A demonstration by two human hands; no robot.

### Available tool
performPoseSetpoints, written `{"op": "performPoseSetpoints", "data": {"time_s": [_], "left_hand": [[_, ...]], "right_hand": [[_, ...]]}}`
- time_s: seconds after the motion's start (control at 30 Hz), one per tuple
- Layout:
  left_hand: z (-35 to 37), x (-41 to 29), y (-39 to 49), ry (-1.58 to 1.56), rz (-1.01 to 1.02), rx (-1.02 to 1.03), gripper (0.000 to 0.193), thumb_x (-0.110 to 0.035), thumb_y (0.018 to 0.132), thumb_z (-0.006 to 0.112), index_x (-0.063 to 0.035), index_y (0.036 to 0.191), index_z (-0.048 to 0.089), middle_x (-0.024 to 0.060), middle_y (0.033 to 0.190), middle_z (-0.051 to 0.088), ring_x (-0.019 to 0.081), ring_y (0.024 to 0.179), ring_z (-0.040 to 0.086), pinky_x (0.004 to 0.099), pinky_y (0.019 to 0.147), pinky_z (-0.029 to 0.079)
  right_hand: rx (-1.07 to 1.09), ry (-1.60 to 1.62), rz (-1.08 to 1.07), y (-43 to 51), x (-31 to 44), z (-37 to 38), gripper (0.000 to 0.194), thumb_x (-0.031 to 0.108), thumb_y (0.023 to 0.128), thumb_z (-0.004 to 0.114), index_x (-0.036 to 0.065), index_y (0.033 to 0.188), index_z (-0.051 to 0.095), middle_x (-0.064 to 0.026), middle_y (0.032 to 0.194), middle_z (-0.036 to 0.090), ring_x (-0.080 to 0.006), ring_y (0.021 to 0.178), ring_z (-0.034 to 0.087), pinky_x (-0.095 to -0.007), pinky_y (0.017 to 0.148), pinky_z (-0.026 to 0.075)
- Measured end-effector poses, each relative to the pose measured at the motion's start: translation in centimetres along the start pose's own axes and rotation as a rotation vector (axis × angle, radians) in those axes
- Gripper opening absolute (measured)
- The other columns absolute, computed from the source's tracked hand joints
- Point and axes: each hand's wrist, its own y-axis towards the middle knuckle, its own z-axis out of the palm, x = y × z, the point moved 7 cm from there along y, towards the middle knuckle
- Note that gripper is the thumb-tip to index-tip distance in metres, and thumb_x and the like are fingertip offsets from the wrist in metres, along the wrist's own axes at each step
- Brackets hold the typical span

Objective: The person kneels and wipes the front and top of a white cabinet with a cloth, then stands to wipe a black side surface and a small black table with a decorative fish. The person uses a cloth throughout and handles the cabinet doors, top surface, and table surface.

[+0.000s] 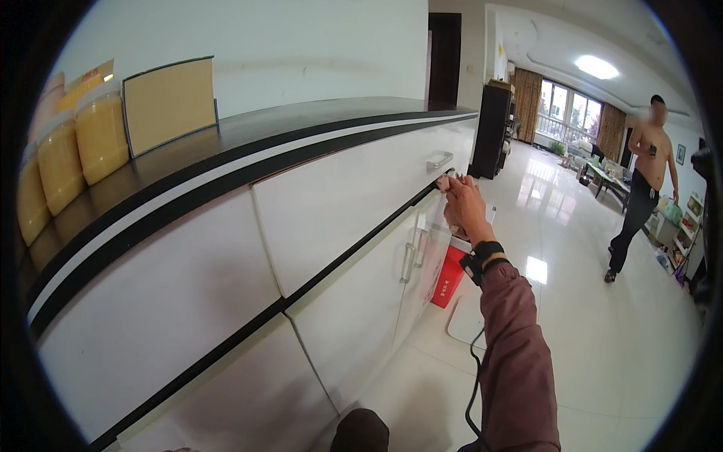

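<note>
My right hand [465, 204] reaches out to the far end of a white cabinet, at the lower right corner of its upper drawer front [361, 192]. The fingers are bunched around a small pale, cloth-like thing [444, 182], mostly hidden by the hand. Just above the fingers is a metal drawer handle [440, 161]. A dark band with a strapped device [480, 261] circles my right wrist, and a black cable [473, 390] hangs beside the sleeve. My left hand is out of view, apart from a possible sliver at the bottom edge, too small to tell.
Lidded plastic jars [101, 133] with yellow contents and a tan board [172, 104] stand on the dark countertop [254, 121]. A red bin [448, 277] sits past the cabinet's end. A person [649, 164] stands on the glossy tiled floor [570, 316] at right.
</note>
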Motion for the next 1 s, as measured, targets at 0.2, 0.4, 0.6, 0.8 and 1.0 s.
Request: {"op": "performPoseSetpoints", "data": {"time_s": [0.2,0.4,0.6,0.8,1.0], "left_hand": [[0.1,0.1,-0.4,-0.012,-0.014,0.012,0.019,-0.016,0.093,0.067,0.001,0.089,0.074,0.013,0.103,0.073,0.0301,0.082,0.068,0.0378,0.064,0.059],[-0.2,0.1,-0.4,-0.02,-0.028,-0.018,0.015,-0.013,0.091,0.067,0.0002,0.089,0.074,0.0121,0.105,0.073,0.0303,0.089,0.068,0.0387,0.065,0.058],[-0.3,0.2,-0.7,-0.052,-0.068,0.006,0.011,-0.008,0.088,0.068,0.0004,0.089,0.074,0.0114,0.101,0.074,0.0317,0.089,0.069,0.0394,0.065,0.058],[-0.4,0.4,-0.7,-0.113,-0.098,-0.015,0.011,-0.008,0.086,0.069,0.0006,0.089,0.074,0.0106,0.099,0.074,0.0326,0.089,0.069,0.04,0.064,0.057],[-0.4,0.4,-0.6,-0.091,-0.091,-0.012,0.012,-0.009,0.086,0.07,-0.0011,0.093,0.075,0.0103,0.098,0.075,0.0323,0.087,0.07,0.0393,0.066,0.058]], "right_hand": [[0.218,0.811,0.293,2.6,-4.3,3.3,0.021,0.028,0.089,0.07,0.007,0.093,0.072,-0.014,0.092,0.071,-0.0289,0.076,0.069,-0.0424,0.066,0.055],[0.199,0.952,0.174,2.5,-3.9,0.2,0.022,0.009,0.094,0.067,0.004,0.115,0.064,-0.0064,0.104,0.071,-0.0161,0.087,0.068,-0.0301,0.072,0.056],[0.135,1.061,0.405,3.0,-4.6,1.6,0.044,0.009,0.094,0.07,0.003,0.135,0.053,-0.0126,0.126,0.067,-0.0239,0.109,0.069,-0.0342,0.089,0.059],[0.03,0.665,0.124,2.3,-5.5,3.9,0.038,0.013,0.102,0.053,0.007,0.139,0.052,-0.0093,0.137,0.062,-0.0235,0.124,0.061,-0.0356,0.104,0.05],[0.078,1.652,0.39,-0.8,-4.3,3.9,0.043,0.024,0.106,0.047,0.01,0.147,0.048,-0.0074,0.142,0.058,-0.0223,0.128,0.057,-0.0341,0.107,0.047]]}}
